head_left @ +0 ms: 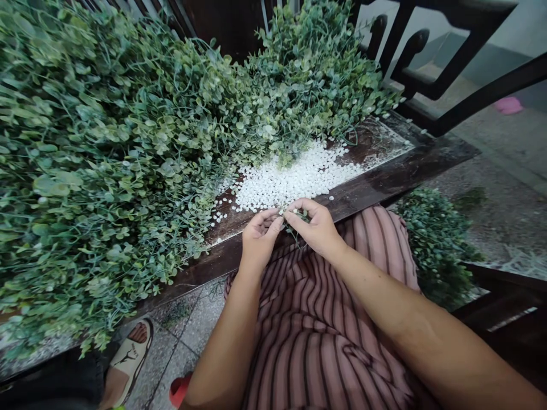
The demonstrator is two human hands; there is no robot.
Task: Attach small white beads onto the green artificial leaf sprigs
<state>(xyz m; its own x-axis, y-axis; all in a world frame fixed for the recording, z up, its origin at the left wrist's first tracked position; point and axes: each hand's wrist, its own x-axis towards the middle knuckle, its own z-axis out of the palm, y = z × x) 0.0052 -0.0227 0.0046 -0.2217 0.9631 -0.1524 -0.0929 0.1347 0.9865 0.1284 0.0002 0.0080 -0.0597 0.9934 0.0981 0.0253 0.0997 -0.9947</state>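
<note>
"So, what are the hands doing?"

"The right hand (pixel 315 226) is curled, thumb and fingers pinching a thin green sprig (pixel 293 234). The left hand (pixel 258 234) is nearly closed too, its thumb and fingertips pinching at the same sprig, just over the desk's (pixel 376 181) near edge."

"Anything hard to make out?"

"The sprig's upper end is mostly hidden by the fingertips, and the pale bit there is too small to name. The frame cuts off both forearms, a red thing (pixel 179 389) at the bottom and another person's leg above a slipper (pixel 128 357)."

"And the textures?"

"Dark, glossy wood, with small, roundish white pieces (pixel 294 176) heaped just beyond the fingers. Behind and to the left, a dense pile of greenery (pixel 123 119) shows rounded leaves on wiry stems. Striped cloth (pixel 325 330) folds softly below."
</note>
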